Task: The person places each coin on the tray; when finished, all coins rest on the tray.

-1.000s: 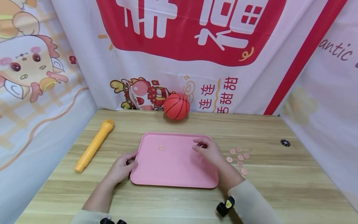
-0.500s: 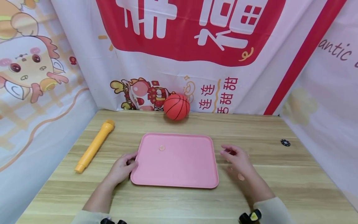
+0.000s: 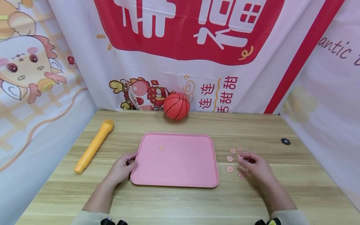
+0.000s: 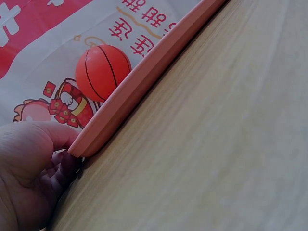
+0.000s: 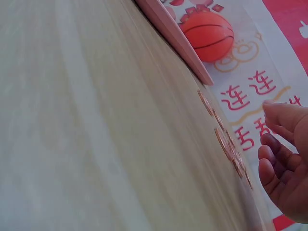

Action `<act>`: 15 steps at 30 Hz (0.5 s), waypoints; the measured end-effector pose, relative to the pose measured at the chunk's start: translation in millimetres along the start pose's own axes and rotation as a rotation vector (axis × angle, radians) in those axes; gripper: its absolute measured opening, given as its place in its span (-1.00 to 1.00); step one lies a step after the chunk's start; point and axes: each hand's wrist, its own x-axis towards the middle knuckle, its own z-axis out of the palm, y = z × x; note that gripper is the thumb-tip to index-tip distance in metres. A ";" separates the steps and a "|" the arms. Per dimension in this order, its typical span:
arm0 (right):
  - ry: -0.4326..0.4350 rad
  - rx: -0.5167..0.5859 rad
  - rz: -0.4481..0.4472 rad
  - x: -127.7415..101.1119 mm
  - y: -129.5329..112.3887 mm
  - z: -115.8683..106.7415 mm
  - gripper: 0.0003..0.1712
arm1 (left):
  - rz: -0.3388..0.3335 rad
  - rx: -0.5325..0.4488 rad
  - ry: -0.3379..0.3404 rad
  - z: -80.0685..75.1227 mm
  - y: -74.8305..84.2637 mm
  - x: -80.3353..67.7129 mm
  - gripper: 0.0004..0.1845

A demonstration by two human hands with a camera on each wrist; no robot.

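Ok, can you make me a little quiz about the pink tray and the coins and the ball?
1. True or false: the pink tray has one small pink disc lying on it.
2. Which hand touches the tray's edge? A. left hand B. right hand C. both
3. Fill in: the orange ball sits at the back of the wooden table, and the long toy on the left is coloured ____.

Key
1. True. The other discs lie on the table to the right of the tray.
2. A. The right hand is over the loose discs instead.
3. Yellow.
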 end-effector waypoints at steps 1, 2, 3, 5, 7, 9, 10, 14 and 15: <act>-0.004 -0.047 -0.020 -0.4 3.1 -3.1 -0.46 | 0.002 0.001 0.002 0.0 -0.1 0.1 -0.49; -0.013 -0.076 -0.036 -0.9 6.1 -5.8 -0.46 | 0.003 0.003 0.003 -0.1 -0.2 0.1 -0.49; -0.023 -0.095 -0.054 -1.1 9.5 -8.3 -0.46 | 0.004 0.003 0.004 -0.2 -0.3 0.1 -0.49; -0.045 -0.110 -0.078 -1.9 15.7 -12.7 -0.47 | 0.009 0.007 0.006 -0.4 -0.3 0.1 -0.49; -0.057 -0.113 -0.092 -2.5 21.2 -16.0 -0.48 | 0.012 0.010 0.008 -0.6 -0.4 0.1 -0.49; -0.075 -0.096 -0.101 -2.8 25.4 -18.1 -0.49 | 0.011 0.007 0.006 -0.6 -0.3 0.0 -0.49; -0.087 -0.093 -0.104 -3.1 26.7 -18.8 -0.49 | 0.010 0.005 0.006 -0.6 -0.3 -0.1 -0.49; -0.118 -0.114 -0.118 -3.7 29.0 -20.3 -0.54 | 0.004 -0.004 0.004 -0.2 -0.6 -0.3 -0.49; -0.119 -0.130 -0.120 -3.8 28.8 -20.4 -0.56 | 0.005 -0.003 0.005 0.0 -0.8 -0.2 -0.49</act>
